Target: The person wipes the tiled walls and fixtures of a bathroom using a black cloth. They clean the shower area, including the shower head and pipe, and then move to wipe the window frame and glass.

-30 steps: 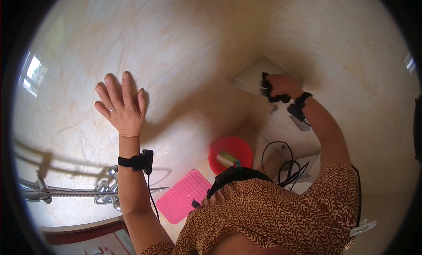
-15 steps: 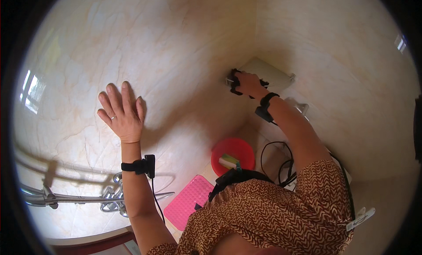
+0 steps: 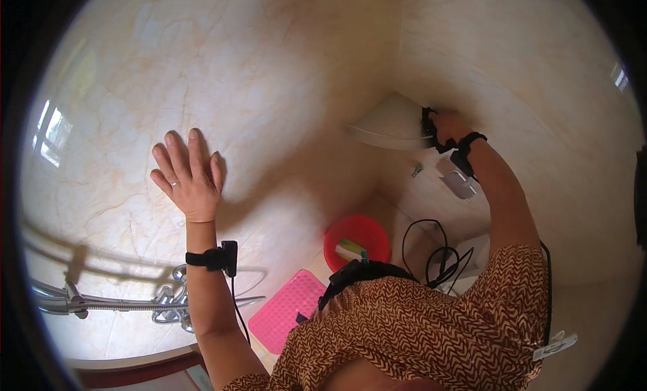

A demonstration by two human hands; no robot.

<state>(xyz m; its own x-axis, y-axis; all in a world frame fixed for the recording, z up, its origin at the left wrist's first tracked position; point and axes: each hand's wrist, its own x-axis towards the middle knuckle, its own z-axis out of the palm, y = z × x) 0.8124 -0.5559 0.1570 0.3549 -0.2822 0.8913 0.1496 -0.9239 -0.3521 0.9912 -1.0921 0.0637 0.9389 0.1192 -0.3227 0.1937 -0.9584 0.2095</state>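
My left hand (image 3: 193, 182) lies flat against the marbled wall (image 3: 283, 61), fingers spread, a thin ring on one of them. It holds nothing. A pale corner shelf (image 3: 391, 121) with a curved front rail is fixed where two walls meet. At the shelf's right end is my right hand (image 3: 450, 127), wrapped in black straps and close to the right-hand wall. Its fingers are blurred and partly hidden, so what they hold, if anything, does not show.
Below the shelf are a metal holder (image 3: 458, 178) and a small wall fitting (image 3: 417, 169). A red basin (image 3: 374, 229) with a green-and-white packet (image 3: 350, 248) stands low in the corner, near a pink mat (image 3: 286, 310). Chrome shower taps (image 3: 172, 307) with a hose are at left; black cables (image 3: 441, 263) hang at right.
My right hand has moved from the shelf's left end across to its right end, uncovering the shelf's surface. My left hand has stayed in place on the wall.
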